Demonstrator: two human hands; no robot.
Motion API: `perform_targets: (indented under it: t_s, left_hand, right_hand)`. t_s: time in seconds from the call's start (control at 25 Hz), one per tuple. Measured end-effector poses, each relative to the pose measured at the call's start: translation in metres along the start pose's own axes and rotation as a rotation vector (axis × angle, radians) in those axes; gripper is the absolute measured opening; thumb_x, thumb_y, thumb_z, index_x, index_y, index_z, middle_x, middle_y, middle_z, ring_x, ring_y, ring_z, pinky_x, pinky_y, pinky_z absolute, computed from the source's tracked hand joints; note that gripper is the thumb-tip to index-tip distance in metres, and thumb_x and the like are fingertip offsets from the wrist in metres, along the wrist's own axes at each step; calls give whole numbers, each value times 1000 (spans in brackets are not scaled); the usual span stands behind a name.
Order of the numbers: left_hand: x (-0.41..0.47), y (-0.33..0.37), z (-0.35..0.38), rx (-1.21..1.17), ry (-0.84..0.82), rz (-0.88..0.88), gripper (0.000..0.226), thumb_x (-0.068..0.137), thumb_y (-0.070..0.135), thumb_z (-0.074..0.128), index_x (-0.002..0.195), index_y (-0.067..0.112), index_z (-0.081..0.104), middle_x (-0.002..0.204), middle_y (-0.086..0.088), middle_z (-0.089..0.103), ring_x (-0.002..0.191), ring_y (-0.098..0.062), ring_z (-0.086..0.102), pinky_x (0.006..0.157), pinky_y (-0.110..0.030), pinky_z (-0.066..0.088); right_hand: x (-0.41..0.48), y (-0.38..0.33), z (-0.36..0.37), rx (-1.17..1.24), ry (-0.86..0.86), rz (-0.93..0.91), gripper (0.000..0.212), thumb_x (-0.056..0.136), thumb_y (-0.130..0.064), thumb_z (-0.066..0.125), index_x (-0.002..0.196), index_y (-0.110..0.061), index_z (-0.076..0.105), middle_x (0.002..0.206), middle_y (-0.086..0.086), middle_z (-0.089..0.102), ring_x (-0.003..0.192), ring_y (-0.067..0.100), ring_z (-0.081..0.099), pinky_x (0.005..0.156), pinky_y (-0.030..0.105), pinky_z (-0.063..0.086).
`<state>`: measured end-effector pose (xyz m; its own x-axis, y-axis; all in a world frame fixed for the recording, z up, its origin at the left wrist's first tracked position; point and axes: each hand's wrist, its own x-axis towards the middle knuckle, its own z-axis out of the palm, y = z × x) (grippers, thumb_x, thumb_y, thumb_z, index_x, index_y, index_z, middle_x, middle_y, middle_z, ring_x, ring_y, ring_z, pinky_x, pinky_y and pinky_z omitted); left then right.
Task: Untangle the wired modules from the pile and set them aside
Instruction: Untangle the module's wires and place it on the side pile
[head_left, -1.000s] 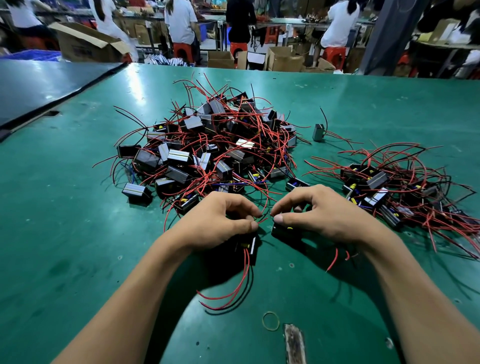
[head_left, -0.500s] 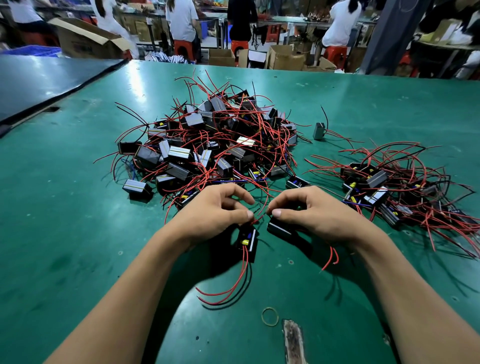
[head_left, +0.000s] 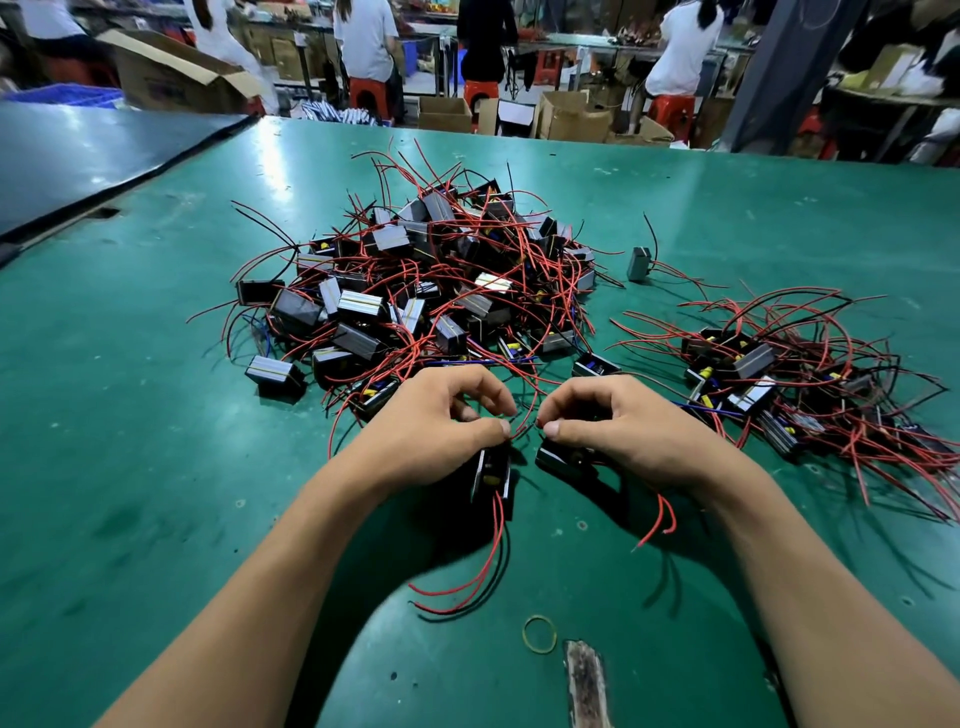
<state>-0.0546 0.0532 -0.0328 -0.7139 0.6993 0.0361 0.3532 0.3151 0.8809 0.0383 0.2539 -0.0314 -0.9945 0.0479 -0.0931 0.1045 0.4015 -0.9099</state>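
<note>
Left grip (head_left: 436, 431): thumb and forefinger pinched on a red wire (head_left: 521, 418). Right grip (head_left: 623, 431): pinched likewise, just opposite. Cannot tell whether they hold one strand or two.

A black module (head_left: 491, 475) sits under the left palm and a second module (head_left: 561, 460) under the right fingers, both between the pile (head_left: 431, 291) and the near edge of the table (head_left: 130, 467). The sorted heap (head_left: 810, 384) lies toward the right edge.

Risks, as judged:
- The pinched wire seems to run back into the pile. A straight pull would drag neighbouring modules along or tighten the knot.
- Force taken on the wire, not the body, could strain the lead where it enters the module.
- The left module's loose leads (head_left: 467, 587) trail toward the near edge and may snag the wrist or the rubber band (head_left: 539, 634).
</note>
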Motion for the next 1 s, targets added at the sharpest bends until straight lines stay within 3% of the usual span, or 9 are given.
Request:
perform_targets:
  t_s: [0.12,0.24,0.44,0.56,0.64,0.76,0.8,0.88,1.0]
  left_hand:
    - [-2,1,-1,60,-42,69,8,80,24,80,82,31,76,77,16,65,59,-5,45,57,-15,39]
    - [-1,1,5,92,4,150,9,79,27,82,78,35,76,85,6,64,54,-3,39,56,-17,34]
    - [3,-3,9,17,143,153,7,83,26,78,78,32,77,76,7,65,57,-17,45,57,-27,37]
    - [3,-5,10,-48,130,122,4,83,24,79,84,29,79,59,4,64,52,-12,41,53,-23,34]
    - [3,-4,14,-65,131,136,5,83,21,78,86,23,80,61,6,64,47,-10,37,49,-23,31]
    - [3,-2,17,-69,112,150,10,86,14,74,94,15,80,82,5,75,61,-12,61,61,-24,48]
    - [2,-2,18,-84,104,144,12,88,12,73,98,14,79,81,7,76,69,-7,66,66,-19,50]
    - [1,-1,21,-106,95,142,15,88,9,72,101,11,78,73,16,73,65,8,63,65,-7,43]
    - [2,0,23,-96,107,138,12,84,10,76,96,12,78,75,10,73,56,9,55,62,-11,43]
  right_hand:
    - [-1,0,0,34,-18,-8,7,93,-1,65,92,-7,67,66,-7,64,58,6,56,57,17,46]
    - [-1,-1,0,57,-41,-23,8,93,3,64,92,-5,67,68,-5,63,60,6,56,60,17,47]
    - [0,-1,0,54,-60,-24,11,93,2,64,92,-8,67,75,0,63,65,7,56,64,18,46]
    - [-1,0,-2,44,-84,-34,11,94,0,64,93,-10,67,75,-3,63,66,7,56,65,18,47]
    - [-2,0,-3,60,-93,-32,12,94,1,64,92,-11,67,74,-4,63,67,8,55,65,18,47]
    - [-2,-1,-5,49,-117,-36,13,93,0,64,92,-12,67,74,-6,64,68,6,56,66,17,47]
    - [-2,-1,-5,43,-123,-38,12,94,0,64,92,-12,67,74,-7,64,68,5,56,67,17,47]
    - [-3,-1,-7,41,-133,-38,12,94,0,64,93,-12,67,75,-7,64,70,5,57,68,17,47]
    - [-5,0,-6,44,-139,-42,10,94,-2,64,95,-11,67,75,-10,64,69,3,56,67,15,46]
